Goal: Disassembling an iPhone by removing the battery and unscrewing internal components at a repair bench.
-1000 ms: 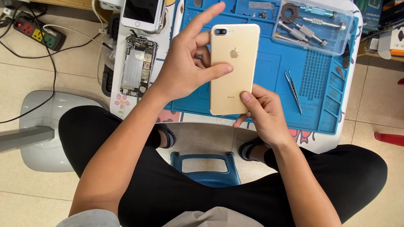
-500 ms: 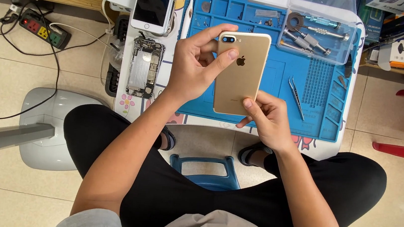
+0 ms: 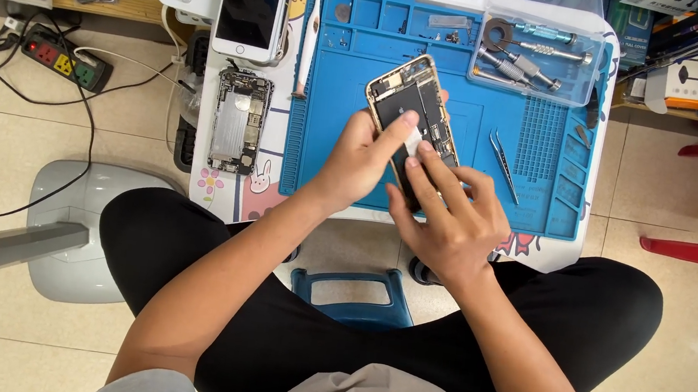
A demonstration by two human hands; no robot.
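Note:
A gold phone body (image 3: pixel 411 99) with no screen lies tilted over the blue work mat (image 3: pixel 527 146), its insides and black battery facing up. My left hand (image 3: pixel 361 158) grips its lower left side, index finger stretched onto the battery. My right hand (image 3: pixel 451 211) holds the lower end from the right, fingertips pressed on a small white strip on the battery.
Metal tweezers (image 3: pixel 504 162) lie on the mat right of the phone. A clear box of screwdrivers (image 3: pixel 532 55) sits at the mat's top right. A phone screen (image 3: pixel 253 0) and an open phone chassis (image 3: pixel 239 120) lie on the left. A power strip (image 3: pixel 65 58) is on the floor.
The phone has been turned over: its gold back faced up before, now its open inside does. Both hands have shifted onto the lower half and the battery.

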